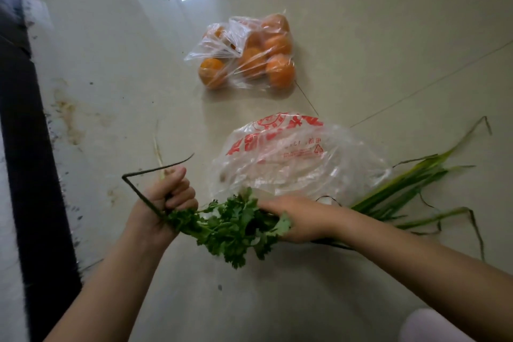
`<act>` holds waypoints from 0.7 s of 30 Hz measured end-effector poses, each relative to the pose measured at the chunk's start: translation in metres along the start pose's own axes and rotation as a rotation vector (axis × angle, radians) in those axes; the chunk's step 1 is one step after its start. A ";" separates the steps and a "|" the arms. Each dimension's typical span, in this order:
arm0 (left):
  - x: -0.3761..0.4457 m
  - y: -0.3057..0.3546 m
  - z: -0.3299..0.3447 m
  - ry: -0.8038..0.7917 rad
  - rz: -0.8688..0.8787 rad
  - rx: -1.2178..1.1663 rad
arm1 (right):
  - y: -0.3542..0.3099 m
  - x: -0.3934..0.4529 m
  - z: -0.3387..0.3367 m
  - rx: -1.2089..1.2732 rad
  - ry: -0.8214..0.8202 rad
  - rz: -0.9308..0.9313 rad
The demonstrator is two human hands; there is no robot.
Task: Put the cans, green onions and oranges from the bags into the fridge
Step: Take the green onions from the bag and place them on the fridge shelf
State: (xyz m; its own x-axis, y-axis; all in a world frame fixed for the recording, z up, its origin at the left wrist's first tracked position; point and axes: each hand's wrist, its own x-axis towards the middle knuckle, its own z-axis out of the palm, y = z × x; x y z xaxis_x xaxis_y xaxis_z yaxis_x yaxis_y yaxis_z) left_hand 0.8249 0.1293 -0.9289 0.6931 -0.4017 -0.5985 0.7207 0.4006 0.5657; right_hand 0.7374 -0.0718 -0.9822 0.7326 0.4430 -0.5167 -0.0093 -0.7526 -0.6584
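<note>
Two hands: both are working low over a pale tiled floor [361, 22], seen from the head camera.
Left hand [172, 197]: is curling into a fist around thin stalks, with a dark bent green blade [144, 175] sticking out above the knuckles and down past the wrist.
Right hand [297, 216]: is lying across a leafy bunch; its fingers are hidden in the leaves, and it appears to be gripping the stems there.
Leafy herb bunch [236, 228]: is hanging between the two hands, frilly dark green leaves drooping toward the camera.
Green onions [402, 186]: are trailing out to the right from behind the right wrist, long leaves lying on the floor with wilted tips curling.
Printed bag [294, 158]: is lying crumpled on the floor just beyond the hands, clear plastic with red lettering, touching the herb bunch at its near edge; whether anything is inside I cannot tell.
Oranges [277, 44]: are sitting farther away in a clear plastic bag [211, 47] on the floor, well apart from the hands.
Dark strip [25, 147]: is running along the left edge of the view, beside stained tile.
Cans: are not showing in this view.
</note>
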 end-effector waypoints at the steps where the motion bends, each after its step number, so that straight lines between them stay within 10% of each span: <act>1: 0.000 -0.002 0.001 -0.042 -0.008 -0.014 | 0.003 0.003 0.005 -0.048 -0.014 -0.001; 12: 0.004 0.025 -0.014 -0.375 -0.429 0.016 | 0.033 0.003 -0.003 -0.335 0.062 0.256; 16: 0.003 -0.001 0.000 0.178 -0.521 0.830 | 0.027 0.006 -0.009 -0.343 0.092 0.257; 21: 0.017 -0.041 0.021 0.289 -0.245 1.346 | 0.012 -0.004 -0.021 -0.269 0.332 0.145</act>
State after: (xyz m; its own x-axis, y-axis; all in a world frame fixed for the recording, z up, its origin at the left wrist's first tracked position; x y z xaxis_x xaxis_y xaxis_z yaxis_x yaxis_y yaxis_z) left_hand 0.8072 0.0890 -0.9507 0.6411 -0.0977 -0.7612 0.3942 -0.8091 0.4358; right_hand 0.7488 -0.0931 -0.9768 0.9159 0.1762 -0.3606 0.0171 -0.9148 -0.4036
